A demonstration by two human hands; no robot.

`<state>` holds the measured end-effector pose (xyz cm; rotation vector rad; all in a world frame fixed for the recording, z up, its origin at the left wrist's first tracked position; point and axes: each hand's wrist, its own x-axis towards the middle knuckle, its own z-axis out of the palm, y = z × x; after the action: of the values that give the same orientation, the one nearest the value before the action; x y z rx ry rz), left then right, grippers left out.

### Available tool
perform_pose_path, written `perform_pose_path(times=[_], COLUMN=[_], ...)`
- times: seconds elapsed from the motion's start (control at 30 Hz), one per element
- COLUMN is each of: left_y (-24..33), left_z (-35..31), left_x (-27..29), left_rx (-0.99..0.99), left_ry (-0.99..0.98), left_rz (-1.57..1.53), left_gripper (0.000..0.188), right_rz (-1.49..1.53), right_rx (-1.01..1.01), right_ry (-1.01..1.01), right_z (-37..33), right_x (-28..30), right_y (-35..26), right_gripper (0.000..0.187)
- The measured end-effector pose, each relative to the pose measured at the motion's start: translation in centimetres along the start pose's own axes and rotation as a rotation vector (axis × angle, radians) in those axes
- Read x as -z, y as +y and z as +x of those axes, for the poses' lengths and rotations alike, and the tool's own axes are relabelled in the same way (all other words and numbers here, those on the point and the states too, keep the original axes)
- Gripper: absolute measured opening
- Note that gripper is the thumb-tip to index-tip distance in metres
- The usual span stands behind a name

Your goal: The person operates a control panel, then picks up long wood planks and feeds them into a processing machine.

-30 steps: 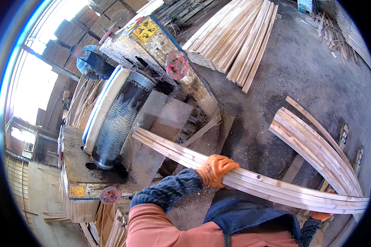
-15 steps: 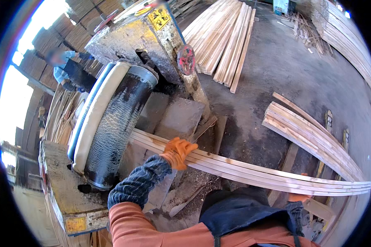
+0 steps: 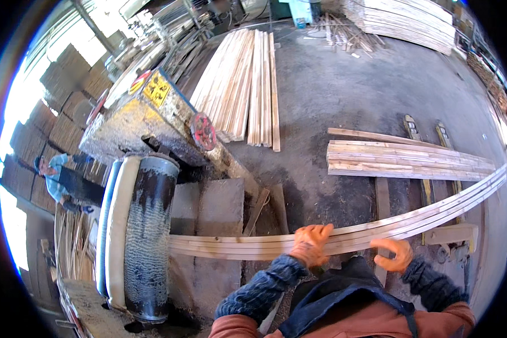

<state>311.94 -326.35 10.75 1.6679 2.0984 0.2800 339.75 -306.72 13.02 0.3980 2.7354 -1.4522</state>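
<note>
Several long, narrow wooden boards (image 3: 259, 246) lie side by side, running from the machine's dark, worn roller (image 3: 149, 248) out to the far right. My left hand (image 3: 311, 243), in an orange glove, grips these boards near their middle, fingers over the far side. Just short of their near edge, my right hand (image 3: 392, 255) is in a matching glove, thumb and fingers curved apart around nothing. A dark apron (image 3: 343, 293) covers my front below the boards.
A stack of boards (image 3: 394, 159) rests on supports at the right. Another large pile (image 3: 236, 84) lies on the floor beyond the machine (image 3: 132, 121), which carries a red handwheel (image 3: 203, 130). Another person (image 3: 67, 180) stands at the left behind the roller.
My view has turned, so the boards lie more level and rise toward the right. My left hand has shifted right, and my right hand has come from beneath the boards to their near side.
</note>
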Motion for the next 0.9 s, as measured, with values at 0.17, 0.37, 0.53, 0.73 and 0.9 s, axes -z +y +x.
perform_pose_path(times=[0.17, 0.37, 0.53, 0.73, 0.9], left_y=[-4.0, -7.5, -2.1, 0.8, -5.5], left_z=[-5.5, -11.8, -7.2, -4.0, -8.7], left_x=[0.9, 2.7, 2.1, -0.3, 0.7], left_rx=[-0.009, 0.083, -0.045, -0.026, -0.06], left_ry=[0.028, 0.004, 0.129, 0.174, 0.23], left_rz=[0.056, 0.143, 0.054, 0.071, 0.191], left_gripper=[0.093, 0.096, 0.091, 0.08, 0.078], right_rz=[-0.906, -0.83, -0.787, -0.615, -0.64], right_rx=[0.228, 0.166, 0.145, 0.286, 0.397], right_ry=[0.068, -0.074, -0.147, 0.038, 0.177], right_z=[-2.0, -0.9, 3.4, 7.5, 6.6], right_x=[5.8, 1.7, -2.9, -7.9, -7.3], right_y=[6.1, 7.4, 2.4, 0.2, 3.8], right_gripper=[0.1, 0.107, 0.108, 0.113, 0.122])
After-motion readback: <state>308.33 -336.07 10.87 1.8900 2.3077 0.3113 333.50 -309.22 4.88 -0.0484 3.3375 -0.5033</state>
